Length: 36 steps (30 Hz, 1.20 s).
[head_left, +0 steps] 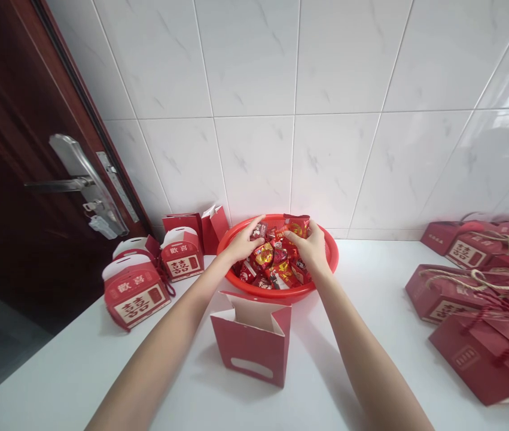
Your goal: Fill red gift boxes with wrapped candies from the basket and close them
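Wrapped sweets in red and gold foil fill a red plastic basket [332, 263] against the tiled wall. My left hand [241, 244] reaches over its left side, thumb and forefinger apart near a dark red sweet, not visibly gripping anything. On the opposite side, my right hand [312, 246] pinches a red wrapped sweet [298, 224] at the back of the basket; some fingers are hidden. Between my forearms stands an upright red paper gift box [252, 344], its top unfolded and a pale oval slot low on its front.
Closed red gift boxes [136, 296] with white tops stand on the left, with open red boxes [215, 229] behind them. Several red boxes with cord handles [482, 353] line the right side. A dark door [7, 120] with a metal handle borders the white table [191, 383].
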Tool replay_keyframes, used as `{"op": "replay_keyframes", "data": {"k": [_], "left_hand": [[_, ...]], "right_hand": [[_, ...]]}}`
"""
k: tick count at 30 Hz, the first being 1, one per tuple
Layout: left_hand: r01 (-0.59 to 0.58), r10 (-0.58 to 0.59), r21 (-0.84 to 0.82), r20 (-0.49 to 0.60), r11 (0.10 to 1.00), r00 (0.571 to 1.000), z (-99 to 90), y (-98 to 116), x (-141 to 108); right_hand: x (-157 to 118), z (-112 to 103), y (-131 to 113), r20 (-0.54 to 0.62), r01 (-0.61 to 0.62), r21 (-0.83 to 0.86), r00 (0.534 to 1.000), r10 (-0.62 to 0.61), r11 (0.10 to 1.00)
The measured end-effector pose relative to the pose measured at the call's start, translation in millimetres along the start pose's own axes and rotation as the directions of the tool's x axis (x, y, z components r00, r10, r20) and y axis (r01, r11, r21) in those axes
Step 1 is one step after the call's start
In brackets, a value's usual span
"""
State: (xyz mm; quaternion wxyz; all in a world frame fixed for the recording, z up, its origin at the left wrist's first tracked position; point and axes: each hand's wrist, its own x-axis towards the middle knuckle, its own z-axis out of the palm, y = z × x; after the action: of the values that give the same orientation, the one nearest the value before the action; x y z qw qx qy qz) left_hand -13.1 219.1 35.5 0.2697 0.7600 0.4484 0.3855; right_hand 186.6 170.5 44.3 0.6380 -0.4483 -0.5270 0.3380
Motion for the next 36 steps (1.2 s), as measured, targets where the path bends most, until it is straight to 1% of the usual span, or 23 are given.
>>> {"op": "replay_keyframes", "data": {"k": [5,8,12,16,18,20,23,30,36], "left_hand": [[-0.013,0.008,-0.092,-0.057,0.996,0.998,0.5,-6.3,1.5],[-0.018,0.009,-0.131,-0.067,0.991,0.998,1.0,-7.2,1.6],[0.010,-0.017,-0.113,-0.066,0.994,0.998,0.2,-4.7,1.1],[0.036,-0.046,-0.108,-0.091,0.993,0.995,0.1,-5.4,1.2],[0.070,-0.086,-0.175,-0.085,0.982,0.993,1.1,-7.5,2.1],[0.078,-0.095,-0.265,-0.055,0.961,0.994,2.4,-9.5,3.6],[0.022,-0.031,-0.318,-0.026,0.948,0.999,3.5,-9.5,5.3],[-0.064,0.059,-0.291,-0.025,0.954,0.998,1.9,4.3,0.6],[-0.149,0.155,-0.099,0.054,0.984,0.986,4.5,9.4,-1.7]], "right_hand": [[0.6,-0.1,0.3,0.003,-0.003,-0.003,1.000,0.003,1.000],[0.9,-0.1,0.4,0.012,-0.003,0.001,1.000,0.003,1.000],[0.4,-0.2,-0.5,0.016,-0.009,0.010,1.000,0.009,1.000],[-0.3,-0.4,-1.6,0.020,-0.016,0.019,1.000,0.016,1.000],[-0.5,-0.4,-1.6,0.021,-0.018,0.015,1.000,0.018,1.000],[-0.4,-0.5,-1.4,0.018,-0.017,0.007,1.000,0.017,1.000],[0.1,-0.6,-0.5,0.020,-0.017,0.000,1.000,0.017,1.000],[2.0,-0.6,3.8,0.057,-0.032,-0.030,0.998,0.033,0.999],[1.4,0.5,3.7,0.106,-0.050,-0.039,0.993,0.054,0.998]]}}
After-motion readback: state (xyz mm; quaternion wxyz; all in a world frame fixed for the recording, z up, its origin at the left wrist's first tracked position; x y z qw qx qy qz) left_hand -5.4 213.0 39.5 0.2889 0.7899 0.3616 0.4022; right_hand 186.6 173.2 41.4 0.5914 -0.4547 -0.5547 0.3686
